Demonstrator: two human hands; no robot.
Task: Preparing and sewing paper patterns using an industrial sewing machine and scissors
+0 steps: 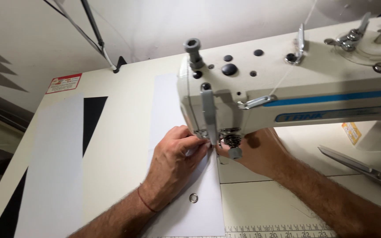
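Pinching white fabric (186, 207) at the needle, left hand (175, 156) presses down; right hand (256, 152) (grip hidden, cannot tell) sits under the sewing machine (296, 92); scissors (360, 167) nearby.

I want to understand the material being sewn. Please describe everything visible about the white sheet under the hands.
The white sheet looks thin, smooth and flat, like stiff fabric or paper. It lies lengthwise on the table, passing under the sewing machine. A metal ring sits near its front edge. The left hand presses on it at the needle.
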